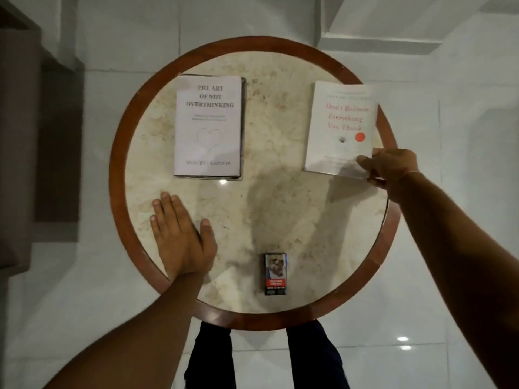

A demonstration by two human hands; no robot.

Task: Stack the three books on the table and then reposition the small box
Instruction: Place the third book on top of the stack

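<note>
Two hands at a round desk with books and a small box

The left hand lies flat and spread on the desk, lower left, grasping nothing. The right hand pinches the red-lettered book at right. The upper-left book tops a darker one (three books). One small box sits low centre.

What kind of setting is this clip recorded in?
Probably a home living room or a lounge. A round marble-topped table with a wooden rim stands on a glossy white tiled floor, with what looks like a sofa's edge at the left.
</note>
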